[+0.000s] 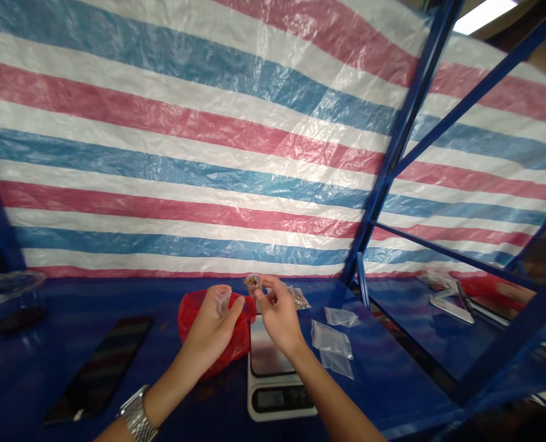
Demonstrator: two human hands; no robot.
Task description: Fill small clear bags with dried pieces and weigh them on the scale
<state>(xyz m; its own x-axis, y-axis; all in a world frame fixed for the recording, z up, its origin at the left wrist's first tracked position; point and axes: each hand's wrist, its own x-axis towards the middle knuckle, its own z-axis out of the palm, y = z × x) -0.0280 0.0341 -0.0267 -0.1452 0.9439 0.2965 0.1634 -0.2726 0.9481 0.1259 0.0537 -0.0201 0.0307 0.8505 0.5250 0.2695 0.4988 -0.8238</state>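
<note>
My left hand (215, 331) is closed around a small clear plastic bag (223, 298), its mouth facing up. In my right hand (279, 313), the fingers pinch a small clear cup (253, 282) with brownish bits in it. The cup is to the right of the bag and apart from it. Beneath my left hand lies a red plastic bag (192, 310). A kitchen scale (268, 356) with a metal plate and a dark display sits under my right hand. Behind that hand, a clear bag of small brownish pieces (300, 298) rests on the blue table.
Several clear zip bags (332, 341) lie right of the scale. A black phone-like slab (102, 365) and a clear round container (12, 294) are on the left. Blue metal posts (383, 178) and a striped plastic sheet (185, 153) bound the table (383, 368).
</note>
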